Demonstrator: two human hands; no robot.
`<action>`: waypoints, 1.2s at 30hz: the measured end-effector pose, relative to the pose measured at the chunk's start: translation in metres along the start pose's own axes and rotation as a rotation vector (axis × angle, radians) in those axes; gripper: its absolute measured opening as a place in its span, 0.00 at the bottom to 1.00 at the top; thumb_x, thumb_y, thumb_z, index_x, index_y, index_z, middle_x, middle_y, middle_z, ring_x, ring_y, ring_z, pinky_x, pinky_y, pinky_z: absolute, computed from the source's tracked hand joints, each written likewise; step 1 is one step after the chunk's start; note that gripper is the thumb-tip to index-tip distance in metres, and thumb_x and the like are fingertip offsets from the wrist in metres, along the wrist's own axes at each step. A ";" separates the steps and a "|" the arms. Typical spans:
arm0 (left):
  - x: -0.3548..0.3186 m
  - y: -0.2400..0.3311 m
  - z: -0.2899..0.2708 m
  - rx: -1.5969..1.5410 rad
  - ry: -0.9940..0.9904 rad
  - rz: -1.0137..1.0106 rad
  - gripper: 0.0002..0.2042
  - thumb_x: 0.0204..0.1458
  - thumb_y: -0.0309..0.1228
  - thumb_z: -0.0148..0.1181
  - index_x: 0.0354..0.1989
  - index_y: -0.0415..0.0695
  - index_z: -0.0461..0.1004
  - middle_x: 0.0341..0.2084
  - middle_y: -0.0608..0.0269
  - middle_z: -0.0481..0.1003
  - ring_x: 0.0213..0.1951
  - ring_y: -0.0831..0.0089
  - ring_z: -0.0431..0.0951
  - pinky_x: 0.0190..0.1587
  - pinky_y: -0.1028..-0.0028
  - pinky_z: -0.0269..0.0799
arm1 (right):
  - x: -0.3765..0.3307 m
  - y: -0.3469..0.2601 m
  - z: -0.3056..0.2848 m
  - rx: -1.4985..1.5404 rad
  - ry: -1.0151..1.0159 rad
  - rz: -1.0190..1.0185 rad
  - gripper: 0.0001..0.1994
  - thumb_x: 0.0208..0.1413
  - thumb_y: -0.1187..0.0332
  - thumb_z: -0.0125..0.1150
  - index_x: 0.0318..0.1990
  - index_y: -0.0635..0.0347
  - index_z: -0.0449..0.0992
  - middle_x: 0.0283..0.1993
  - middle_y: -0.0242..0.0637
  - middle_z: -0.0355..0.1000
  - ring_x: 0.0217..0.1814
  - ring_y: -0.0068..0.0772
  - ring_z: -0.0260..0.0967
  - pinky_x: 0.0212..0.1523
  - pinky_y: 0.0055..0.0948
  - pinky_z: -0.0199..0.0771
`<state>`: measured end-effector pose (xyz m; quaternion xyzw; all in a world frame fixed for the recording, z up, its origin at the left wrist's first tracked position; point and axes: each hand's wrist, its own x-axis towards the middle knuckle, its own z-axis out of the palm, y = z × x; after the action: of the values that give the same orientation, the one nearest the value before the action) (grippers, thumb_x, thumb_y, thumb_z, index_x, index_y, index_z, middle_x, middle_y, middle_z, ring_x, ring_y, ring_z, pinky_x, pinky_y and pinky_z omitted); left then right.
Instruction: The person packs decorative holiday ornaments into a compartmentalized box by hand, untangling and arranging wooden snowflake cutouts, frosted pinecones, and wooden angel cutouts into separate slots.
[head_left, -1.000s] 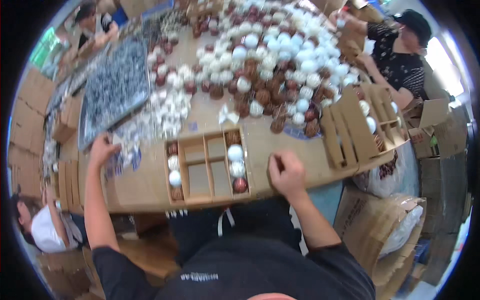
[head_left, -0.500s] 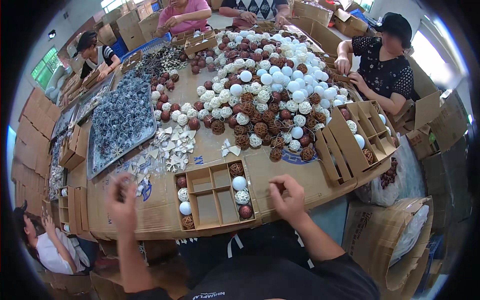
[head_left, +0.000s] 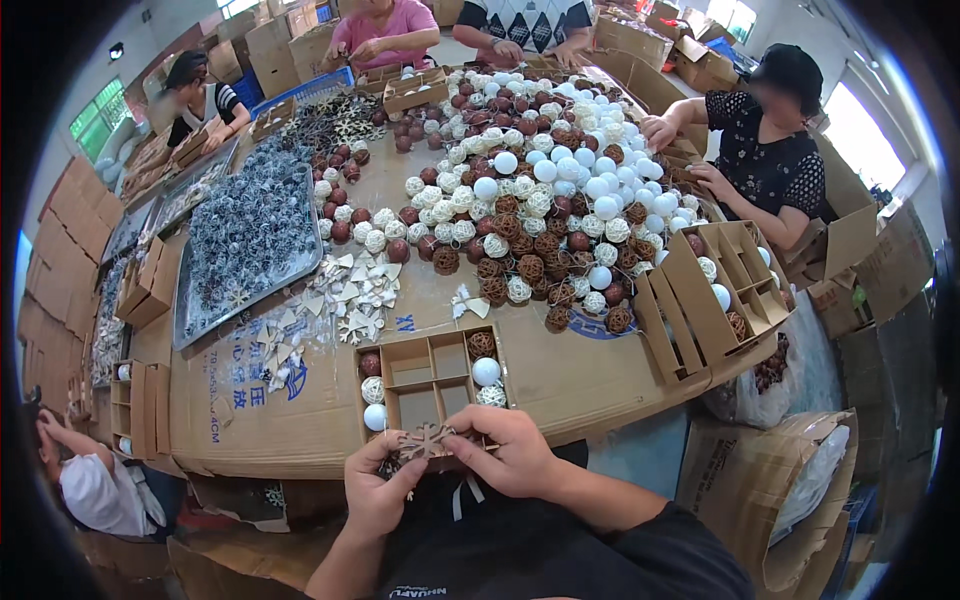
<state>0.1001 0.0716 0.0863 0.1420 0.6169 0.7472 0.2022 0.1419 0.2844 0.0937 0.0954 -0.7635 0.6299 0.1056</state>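
Observation:
A pale wooden snowflake ornament (head_left: 428, 438) is pinched between the fingertips of both my hands, close to my body. My left hand (head_left: 376, 488) grips it from the left, my right hand (head_left: 508, 455) from the right; whether more than one piece is held I cannot tell. Just beyond lies a divided cardboard box (head_left: 408, 352) with balls in its two side columns, among them a dark red ball (head_left: 370, 363), a white ball (head_left: 486, 372) and a brown rattan ball (head_left: 481, 345). Its visible middle compartments hold nothing. My hands hide its near edge.
A large heap of balls (head_left: 560, 200) covers the far middle of the cardboard-topped table. Loose wooden cutouts (head_left: 355, 300) lie beside a metal tray (head_left: 300, 262) of grey-frosted pieces. Another divided box (head_left: 735, 340) stands at right. Several people work around the table.
Both hands have come together in front of the box. The left moved right from near the cutouts, the right moved left, and a snowflake now shows between them.

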 end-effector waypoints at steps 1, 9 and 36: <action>-0.001 -0.001 0.000 0.007 0.009 -0.011 0.10 0.56 0.20 0.64 0.46 0.35 0.76 0.37 0.62 0.79 0.37 0.79 0.76 0.43 0.78 0.72 | 0.000 0.004 0.005 0.130 0.053 0.077 0.06 0.62 0.73 0.63 0.43 0.65 0.76 0.32 0.33 0.73 0.30 0.23 0.70 0.32 0.26 0.70; 0.039 0.002 0.000 -0.675 0.046 -0.084 0.18 0.62 0.24 0.55 0.61 0.34 0.71 0.39 0.62 0.73 0.33 0.79 0.66 0.39 0.73 0.68 | 0.021 0.001 -0.035 0.660 0.094 0.053 0.09 0.57 0.82 0.50 0.27 0.62 0.62 0.52 0.50 0.71 0.50 0.34 0.74 0.53 0.33 0.76; 0.032 0.017 0.010 -0.269 -0.178 0.091 0.25 0.63 0.29 0.56 0.67 0.32 0.64 0.49 0.62 0.76 0.45 0.79 0.72 0.51 0.77 0.68 | 0.034 -0.010 0.002 0.111 0.124 0.049 0.07 0.59 0.74 0.66 0.42 0.65 0.79 0.36 0.26 0.75 0.35 0.13 0.63 0.33 0.17 0.67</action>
<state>0.0742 0.0931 0.1039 0.2071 0.4837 0.8161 0.2391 0.1123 0.2803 0.1127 0.0431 -0.7215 0.6784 0.1316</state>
